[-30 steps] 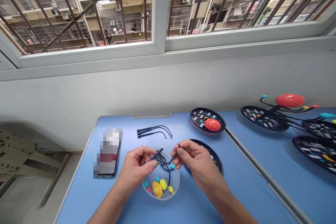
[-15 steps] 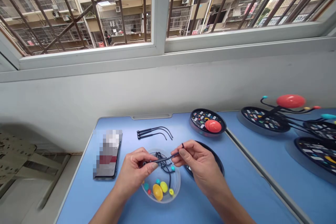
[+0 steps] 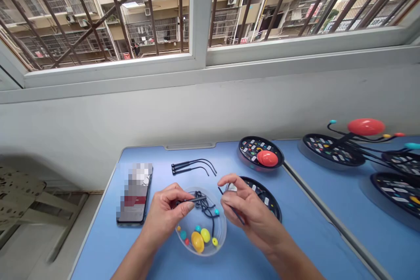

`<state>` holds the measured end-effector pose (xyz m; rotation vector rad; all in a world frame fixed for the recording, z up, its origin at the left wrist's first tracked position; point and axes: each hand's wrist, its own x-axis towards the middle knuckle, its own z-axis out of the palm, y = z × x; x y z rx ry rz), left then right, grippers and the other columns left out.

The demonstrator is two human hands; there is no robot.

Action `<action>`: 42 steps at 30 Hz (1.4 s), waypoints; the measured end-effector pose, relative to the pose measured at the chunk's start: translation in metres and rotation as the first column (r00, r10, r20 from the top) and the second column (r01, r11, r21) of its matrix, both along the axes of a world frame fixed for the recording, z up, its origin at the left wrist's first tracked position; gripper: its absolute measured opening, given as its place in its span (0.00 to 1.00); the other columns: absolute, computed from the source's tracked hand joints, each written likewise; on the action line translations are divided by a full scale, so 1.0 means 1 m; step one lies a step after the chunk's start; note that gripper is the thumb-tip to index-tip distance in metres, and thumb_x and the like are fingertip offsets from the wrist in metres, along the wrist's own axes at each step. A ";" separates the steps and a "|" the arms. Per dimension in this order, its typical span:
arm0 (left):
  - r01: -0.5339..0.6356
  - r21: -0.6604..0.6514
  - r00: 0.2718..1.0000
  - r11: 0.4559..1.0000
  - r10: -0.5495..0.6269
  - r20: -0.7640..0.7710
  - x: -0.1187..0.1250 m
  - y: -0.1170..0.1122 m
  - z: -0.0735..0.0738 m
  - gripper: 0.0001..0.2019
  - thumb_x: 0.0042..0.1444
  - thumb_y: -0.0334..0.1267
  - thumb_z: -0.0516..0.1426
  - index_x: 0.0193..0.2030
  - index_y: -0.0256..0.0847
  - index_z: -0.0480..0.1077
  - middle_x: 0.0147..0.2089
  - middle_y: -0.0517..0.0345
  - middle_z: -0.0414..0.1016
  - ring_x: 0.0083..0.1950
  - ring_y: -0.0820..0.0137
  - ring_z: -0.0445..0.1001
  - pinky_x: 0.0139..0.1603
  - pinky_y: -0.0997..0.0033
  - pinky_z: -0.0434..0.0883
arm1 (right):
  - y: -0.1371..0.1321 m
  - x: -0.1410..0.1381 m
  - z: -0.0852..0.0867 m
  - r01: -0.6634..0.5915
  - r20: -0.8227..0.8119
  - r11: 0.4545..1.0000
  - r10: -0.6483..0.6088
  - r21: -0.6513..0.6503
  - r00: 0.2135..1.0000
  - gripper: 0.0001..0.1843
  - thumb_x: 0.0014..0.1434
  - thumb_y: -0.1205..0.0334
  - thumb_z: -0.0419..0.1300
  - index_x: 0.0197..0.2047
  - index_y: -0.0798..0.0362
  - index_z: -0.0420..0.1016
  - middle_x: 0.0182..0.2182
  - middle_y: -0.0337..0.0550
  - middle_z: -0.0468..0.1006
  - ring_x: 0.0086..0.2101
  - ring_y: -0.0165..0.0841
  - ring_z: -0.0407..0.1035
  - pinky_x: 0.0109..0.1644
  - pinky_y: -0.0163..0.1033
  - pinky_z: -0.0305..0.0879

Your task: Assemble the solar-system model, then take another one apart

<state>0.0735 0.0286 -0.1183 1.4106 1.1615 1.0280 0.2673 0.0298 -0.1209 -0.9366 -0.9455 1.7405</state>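
My left hand (image 3: 167,212) pinches a short straight black rod (image 3: 197,199) over the left part of a clear plastic bowl (image 3: 225,234). Between the fingers of my right hand (image 3: 252,214) is a thin black rod (image 3: 237,215), with a gap separating it from the left one. The bowl contains tangled black curved arms (image 3: 206,210), an orange-yellow half ball (image 3: 197,241), a yellow ball (image 3: 205,234) and several small coloured beads. Partly behind my right hand lies a round black base (image 3: 274,205) with printed planets.
Black bent rods (image 3: 190,166) lie together at the back of the blue table (image 3: 138,253). A phone (image 3: 134,192) is on the left. Behind stands a round base (image 3: 244,157) carrying red half shells (image 3: 267,158). An assembled planet model (image 3: 331,151) occupies the adjoining table.
The black piece stretched between both hands is now two separate rods, one in each hand. My right hand has turned, its rod now slanting down to the right. My left hand has barely moved.
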 end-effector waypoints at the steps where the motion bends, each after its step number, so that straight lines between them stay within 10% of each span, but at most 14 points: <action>1: 0.001 0.000 1.000 1.000 -0.001 0.001 0.000 0.000 0.000 0.06 0.46 0.38 0.61 0.28 0.37 0.77 0.26 0.58 0.65 0.29 0.72 0.63 0.28 0.74 0.60 | 0.000 0.000 0.000 -0.001 -0.015 1.000 0.000 -0.022 1.000 0.11 0.48 0.59 0.62 0.33 0.51 0.65 0.10 0.24 0.56 0.14 0.21 0.41 0.18 0.29 0.36; 6: 0.012 0.008 1.000 1.000 -0.012 -0.004 0.000 0.000 0.000 0.06 0.46 0.38 0.61 0.28 0.37 0.77 0.25 0.58 0.65 0.28 0.73 0.63 0.28 0.74 0.59 | 0.002 0.001 0.000 0.015 -0.093 0.996 -0.023 -0.084 0.995 0.11 0.45 0.61 0.64 0.30 0.52 0.67 0.09 0.23 0.54 0.13 0.20 0.39 0.17 0.27 0.38; 13: 0.022 0.044 0.999 0.999 -0.021 -0.037 0.000 -0.001 -0.003 0.06 0.47 0.38 0.61 0.29 0.37 0.77 0.26 0.58 0.65 0.28 0.73 0.62 0.28 0.73 0.59 | -0.001 0.002 0.005 -0.120 -0.108 0.993 0.119 -0.007 0.987 0.22 0.39 0.54 0.72 0.34 0.53 0.69 0.26 0.40 0.77 0.26 0.28 0.69 0.28 0.30 0.63; 21: 0.029 0.079 0.999 0.996 -0.026 -0.035 0.001 -0.003 0.000 0.07 0.49 0.38 0.60 0.30 0.38 0.77 0.25 0.58 0.65 0.28 0.72 0.63 0.28 0.73 0.59 | 0.001 0.002 -0.005 0.154 0.139 0.974 -0.178 0.165 0.974 0.19 0.43 0.49 0.68 0.20 0.54 0.68 0.19 0.36 0.69 0.14 0.21 0.56 0.16 0.30 0.54; 42: 0.066 0.134 0.992 0.989 -0.050 -0.118 0.004 -0.007 0.000 0.07 0.50 0.38 0.58 0.30 0.37 0.76 0.24 0.58 0.65 0.27 0.73 0.63 0.27 0.75 0.59 | -0.010 -0.007 -0.001 0.176 0.200 0.907 -0.268 0.382 0.942 0.14 0.49 0.59 0.66 0.20 0.53 0.65 0.21 0.37 0.72 0.20 0.28 0.67 0.24 0.34 0.67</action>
